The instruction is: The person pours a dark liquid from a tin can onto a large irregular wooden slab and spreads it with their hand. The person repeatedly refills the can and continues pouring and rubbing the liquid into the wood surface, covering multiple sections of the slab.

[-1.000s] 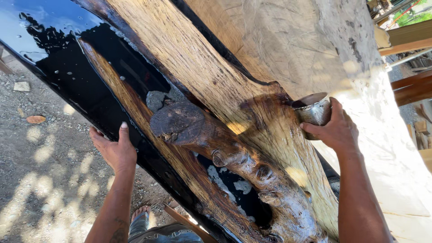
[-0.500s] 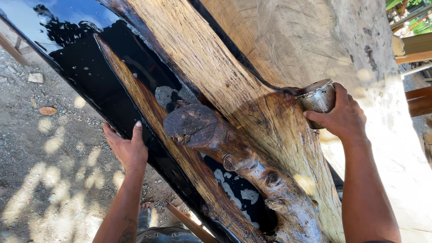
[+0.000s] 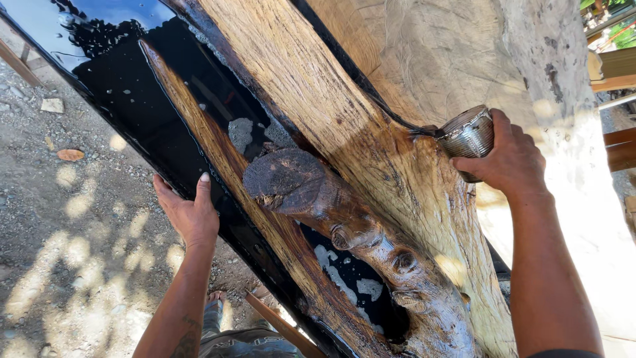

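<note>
A large raw-edged wooden slab (image 3: 344, 126) lies in a long form filled with glossy black liquid (image 3: 126, 86). A knotted branch stub (image 3: 318, 199) juts from its middle. My right hand (image 3: 507, 159) grips a small metal cup (image 3: 469, 136), tipped on its side with its mouth against the slab's upper edge, where a thin black seam runs. My left hand (image 3: 189, 212) rests flat, fingers together, on the form's near black edge (image 3: 225, 219).
Pale unfinished wood (image 3: 430, 59) spreads behind the slab. Gravel ground (image 3: 66, 252) with leaves and a small stone lies at the left. My foot (image 3: 215, 308) shows below. Wooden beams (image 3: 619, 73) stand at the far right.
My right hand has lifted the cup slightly up and right along the slab's edge. The view has shifted, and my left hand has stayed on the form's edge.
</note>
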Available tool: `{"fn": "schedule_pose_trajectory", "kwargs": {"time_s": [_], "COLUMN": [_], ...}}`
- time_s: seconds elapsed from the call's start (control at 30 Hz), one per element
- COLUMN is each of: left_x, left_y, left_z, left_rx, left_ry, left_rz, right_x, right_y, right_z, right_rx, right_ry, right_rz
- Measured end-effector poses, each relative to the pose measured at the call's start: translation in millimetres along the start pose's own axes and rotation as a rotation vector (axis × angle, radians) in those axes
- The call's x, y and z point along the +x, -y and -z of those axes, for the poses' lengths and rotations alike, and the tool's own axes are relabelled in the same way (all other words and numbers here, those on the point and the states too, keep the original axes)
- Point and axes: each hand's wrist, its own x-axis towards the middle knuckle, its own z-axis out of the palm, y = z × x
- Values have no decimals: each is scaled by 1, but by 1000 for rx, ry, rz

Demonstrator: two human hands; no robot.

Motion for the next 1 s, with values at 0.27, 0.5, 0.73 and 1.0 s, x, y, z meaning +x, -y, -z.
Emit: {"fn": "schedule_pose_trajectory", "kwargs": {"time_s": [0.27, 0.5, 0.73, 1.0], "left_x": [-2, -3, 0, 15], "left_y": [-3, -3, 25, 65], "left_z": [0, -1, -12, -21], "left_rx": [-17, 39, -110, -133], "left_ry": [13, -7, -101, -118], "left_rz": [30, 86, -173, -202], "right_x": [17, 25, -3, -112], "right_y": [5, 15, -27, -209], "right_z": [8, 15, -6, -69], "right_rx": [-202, -306, 50, 639], "right_ry": [32, 50, 2, -117], "right_rz": [71, 129, 67, -255]}}
